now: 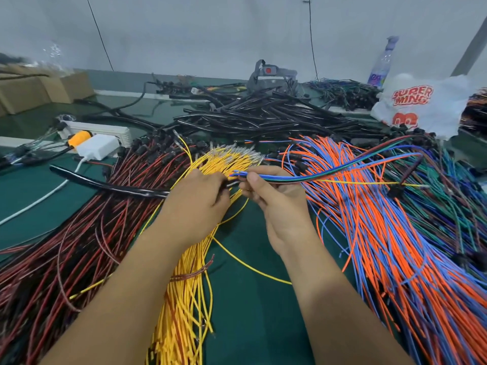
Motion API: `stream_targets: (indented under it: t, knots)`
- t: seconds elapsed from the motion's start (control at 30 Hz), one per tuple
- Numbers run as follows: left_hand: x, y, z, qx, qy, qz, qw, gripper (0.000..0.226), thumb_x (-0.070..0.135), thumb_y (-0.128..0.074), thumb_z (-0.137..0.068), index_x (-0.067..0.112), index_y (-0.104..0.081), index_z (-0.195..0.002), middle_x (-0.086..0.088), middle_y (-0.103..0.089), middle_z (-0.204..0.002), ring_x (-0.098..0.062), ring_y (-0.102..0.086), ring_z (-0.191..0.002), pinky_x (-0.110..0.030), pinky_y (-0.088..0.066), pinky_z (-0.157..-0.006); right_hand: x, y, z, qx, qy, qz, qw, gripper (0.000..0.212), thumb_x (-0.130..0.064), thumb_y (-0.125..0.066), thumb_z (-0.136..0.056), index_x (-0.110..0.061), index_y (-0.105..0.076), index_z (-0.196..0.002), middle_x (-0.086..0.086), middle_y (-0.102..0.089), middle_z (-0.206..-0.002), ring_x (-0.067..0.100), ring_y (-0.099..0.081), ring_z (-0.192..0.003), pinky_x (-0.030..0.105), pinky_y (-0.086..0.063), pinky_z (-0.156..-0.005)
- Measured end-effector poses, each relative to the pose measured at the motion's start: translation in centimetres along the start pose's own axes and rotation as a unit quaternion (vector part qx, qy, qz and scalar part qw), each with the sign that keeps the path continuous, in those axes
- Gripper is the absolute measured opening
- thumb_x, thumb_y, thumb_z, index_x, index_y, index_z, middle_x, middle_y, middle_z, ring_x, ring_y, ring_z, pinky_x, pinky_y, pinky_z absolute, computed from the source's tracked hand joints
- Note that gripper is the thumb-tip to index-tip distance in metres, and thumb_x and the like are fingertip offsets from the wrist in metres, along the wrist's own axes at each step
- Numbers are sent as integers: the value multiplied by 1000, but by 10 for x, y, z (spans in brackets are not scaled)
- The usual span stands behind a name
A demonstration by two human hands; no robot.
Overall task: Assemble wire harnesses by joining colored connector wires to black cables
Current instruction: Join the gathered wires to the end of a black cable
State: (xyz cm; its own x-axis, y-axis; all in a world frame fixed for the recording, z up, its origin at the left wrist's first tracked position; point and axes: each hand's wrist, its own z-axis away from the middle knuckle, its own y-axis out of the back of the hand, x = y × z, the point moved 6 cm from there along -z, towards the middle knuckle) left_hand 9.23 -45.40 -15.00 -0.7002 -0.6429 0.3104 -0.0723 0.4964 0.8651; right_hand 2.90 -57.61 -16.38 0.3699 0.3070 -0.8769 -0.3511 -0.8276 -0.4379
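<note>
My left hand grips the end of a black cable that runs off to the left across the green table. My right hand pinches a small bundle of colored wires, blue, green, orange and yellow, trailing away to the right. The bundle's ends meet the cable's end between my two hands, above a pile of yellow wires.
Red and black wires lie on the left, orange and blue wires on the right, green and blue ones beyond. Black cables are heaped at the back, near a white plastic bag, a bottle, a power strip and cardboard boxes.
</note>
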Motion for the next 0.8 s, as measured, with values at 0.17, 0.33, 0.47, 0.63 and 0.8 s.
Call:
stream_targets:
  t: [0.17, 0.33, 0.47, 0.63, 0.8]
  knots:
    - [5, -2, -1, 7, 11, -163, 987, 40, 50, -25, -99, 42, -41, -134, 1, -62, -102, -27, -53, -103, -37, -39, -76, -5, 2, 0, 13, 42, 38, 998, 17, 6, -65, -85, -10, -69, -83, 4, -70, -75, 15, -66, -73, 20, -52, -76]
    - [5, -4, -1, 20, 10, -146, 989, 42, 53, -29, -97, 32, -39, -131, 4, -51, -65, -24, -54, -68, -28, -28, -48, -4, -2, 2, 5, 30, -12, 999, 16, 7, -62, -86, -8, -67, -84, 9, -69, -79, 19, -66, -78, 29, -51, -81]
    - [15, -9, 1, 32, -5, -114, 993, 55, 57, -32, -91, 15, -30, -126, 8, -46, -61, -22, -48, -54, -28, -18, -42, 0, -6, 3, -10, 11, -22, 1000, 15, 8, -60, -86, -6, -64, -84, 12, -67, -78, 18, -63, -73, 30, -43, -67]
    - [9, -4, 2, 16, -26, -97, 995, 43, 61, -37, -90, 27, -42, -115, 8, -50, -64, -20, -51, -60, -28, -24, -45, -3, -1, 0, 22, 29, -27, 999, 17, 11, -58, -87, -5, -64, -84, 13, -65, -78, 19, -63, -75, 28, -50, -79]
    - [-15, 10, 4, -8, -7, -59, 998, 36, 68, -43, -84, 36, -59, -81, 11, -51, -55, 0, -46, -54, -25, -24, -46, -9, 11, -4, 78, 44, -54, 995, 22, 10, -58, -88, -9, -66, -80, 5, -69, -74, 20, -64, -77, 40, -50, -92]
